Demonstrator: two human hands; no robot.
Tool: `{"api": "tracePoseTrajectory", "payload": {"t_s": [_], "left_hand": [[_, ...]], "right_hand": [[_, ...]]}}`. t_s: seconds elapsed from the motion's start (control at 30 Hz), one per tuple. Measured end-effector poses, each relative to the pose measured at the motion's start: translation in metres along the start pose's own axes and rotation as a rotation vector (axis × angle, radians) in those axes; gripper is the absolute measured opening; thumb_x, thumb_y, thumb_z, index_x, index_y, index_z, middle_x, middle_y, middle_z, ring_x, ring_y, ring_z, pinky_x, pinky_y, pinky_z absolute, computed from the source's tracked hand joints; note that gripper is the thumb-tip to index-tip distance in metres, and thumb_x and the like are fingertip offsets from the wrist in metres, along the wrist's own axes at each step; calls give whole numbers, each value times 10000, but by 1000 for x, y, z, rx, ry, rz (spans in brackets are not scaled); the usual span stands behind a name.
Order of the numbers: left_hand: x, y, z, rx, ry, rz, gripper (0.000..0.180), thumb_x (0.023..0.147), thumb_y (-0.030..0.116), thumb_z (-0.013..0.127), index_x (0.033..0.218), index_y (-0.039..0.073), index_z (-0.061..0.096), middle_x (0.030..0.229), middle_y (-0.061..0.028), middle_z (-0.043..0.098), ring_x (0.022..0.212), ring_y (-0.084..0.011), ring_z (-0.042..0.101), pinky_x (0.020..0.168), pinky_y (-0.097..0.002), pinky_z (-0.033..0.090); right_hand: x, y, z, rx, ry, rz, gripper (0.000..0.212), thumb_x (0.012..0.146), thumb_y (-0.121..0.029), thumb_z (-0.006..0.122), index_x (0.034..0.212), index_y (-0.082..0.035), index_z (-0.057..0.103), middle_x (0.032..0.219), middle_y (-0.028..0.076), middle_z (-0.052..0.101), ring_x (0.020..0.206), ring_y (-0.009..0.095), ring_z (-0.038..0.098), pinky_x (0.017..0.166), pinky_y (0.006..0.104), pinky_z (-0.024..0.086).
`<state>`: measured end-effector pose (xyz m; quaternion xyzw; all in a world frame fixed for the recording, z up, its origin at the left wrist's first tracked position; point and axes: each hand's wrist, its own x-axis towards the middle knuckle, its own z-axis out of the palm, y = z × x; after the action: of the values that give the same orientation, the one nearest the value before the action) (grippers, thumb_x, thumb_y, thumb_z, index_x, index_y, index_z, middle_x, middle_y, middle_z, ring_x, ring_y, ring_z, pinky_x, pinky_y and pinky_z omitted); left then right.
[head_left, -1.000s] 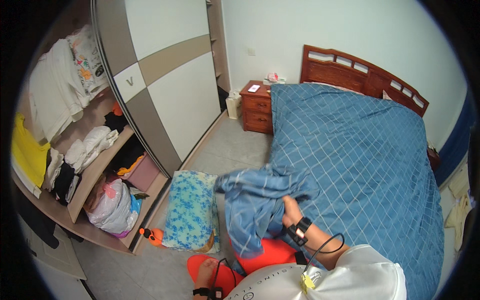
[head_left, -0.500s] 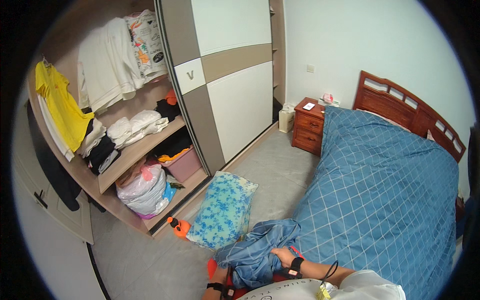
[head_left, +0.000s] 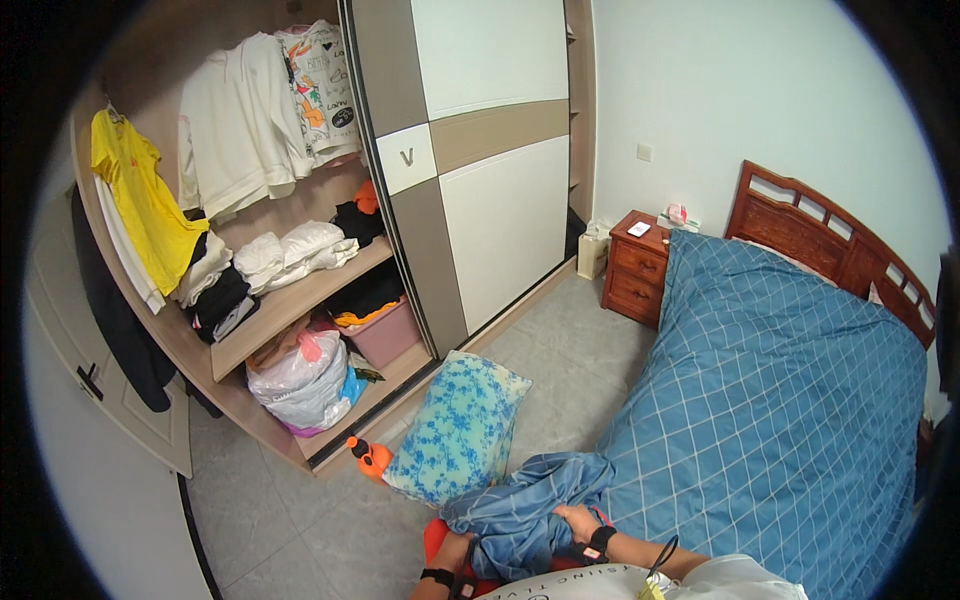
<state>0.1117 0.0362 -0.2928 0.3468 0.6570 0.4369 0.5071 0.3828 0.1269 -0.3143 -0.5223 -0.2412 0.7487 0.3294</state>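
Observation:
A blue quilt (head_left: 770,370) with white check lines covers the bed. Its near left corner is gathered into a loose bunch (head_left: 525,500) in front of my body. My right hand (head_left: 578,522) grips the right side of this bunch, with the fingers curled into the fabric. On the bunch's left side my left hand (head_left: 452,552) holds the cloth, its fingertips partly hidden by the folds. Something red (head_left: 434,537) shows beside my left hand and under the cloth; I cannot make out its kind.
A floral blue pad (head_left: 460,425) lies on the floor, with an orange bottle (head_left: 372,460) beside it. The open wardrobe (head_left: 290,300) holds hung and folded clothes, a full plastic bag (head_left: 300,385) and a pink bin (head_left: 390,335). A wooden nightstand (head_left: 635,280) stands by the headboard (head_left: 840,235).
The view has shifted slightly, so the room sits a little further right and lower. Both hands keep their hold on the bunched quilt.

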Motion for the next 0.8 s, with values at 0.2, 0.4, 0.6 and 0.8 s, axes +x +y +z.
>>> {"api": "tracePoseTrajectory", "payload": {"t_s": [0.2,0.4,0.6,0.8], "left_hand": [[1,-8,-4,-146,-89,-92,510,845,116,536,1321,-33,433,1328,-89,491,1176,-243,485,1003,-317,352],[10,-26,-10,99,-56,-160,374,855,191,541,1116,-75,575,1086,-134,628,975,-264,585,863,-341,425],[22,-59,-11,-157,-35,-125,287,895,206,526,965,-54,624,887,-115,645,833,-221,589,768,-325,447],[30,-77,-13,-374,-176,-54,181,954,158,491,978,26,613,865,-73,626,792,-160,576,743,-272,463]], "right_hand": [[8,5,-11,-167,-65,-53,299,829,-158,625,1008,81,622,969,133,665,827,239,654,738,367,526],[9,8,-9,-169,29,-3,387,806,-189,656,1055,98,585,1032,156,641,935,239,627,801,374,502],[-16,-16,8,23,-65,14,316,817,-182,637,983,87,629,957,142,671,842,234,654,726,339,518],[-40,-46,14,171,3,-44,327,810,-158,615,1075,33,615,1060,116,648,948,248,619,879,390,475]]}}
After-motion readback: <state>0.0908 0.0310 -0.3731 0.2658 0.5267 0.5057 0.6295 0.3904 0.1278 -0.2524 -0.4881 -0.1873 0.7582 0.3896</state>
